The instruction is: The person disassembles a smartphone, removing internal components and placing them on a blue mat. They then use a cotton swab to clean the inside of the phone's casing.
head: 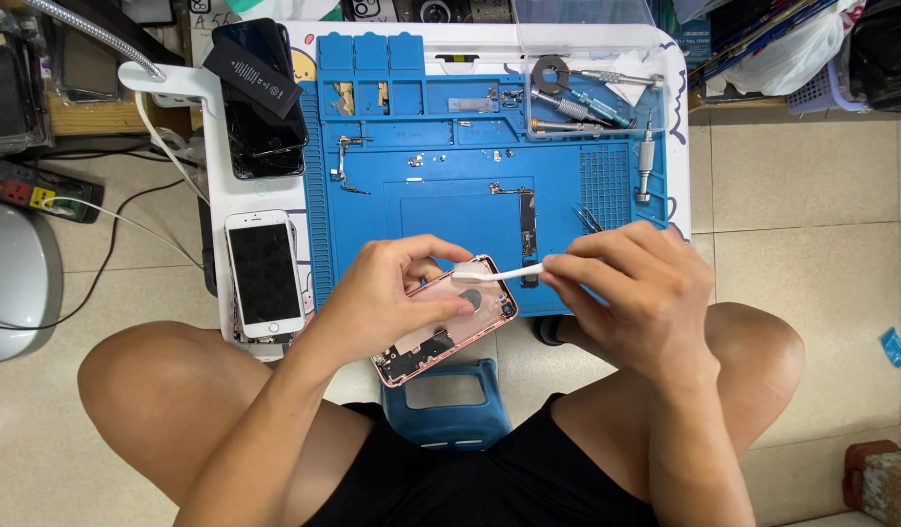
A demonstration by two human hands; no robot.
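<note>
My left hand (392, 298) grips a rose-gold phone housing (450, 332), opened side up, held tilted over the near edge of the blue work mat (372, 220). A white toothbrush (494, 272) is pinched in my right hand (631, 288), its bristle head resting on the housing's upper end. A long circuit board (528, 222) lies on the mat just beyond the brush. Small screws and metal brackets are scattered across the mat's upper compartments.
A white-fronted phone (264, 272) lies left of the mat, with a black phone screen and battery (260, 93) further back. Screwdrivers (587, 98) and tweezers (589, 219) rest on the mat's right side. A blue stool (446, 400) stands between my knees. A power strip (31, 188) sits at left.
</note>
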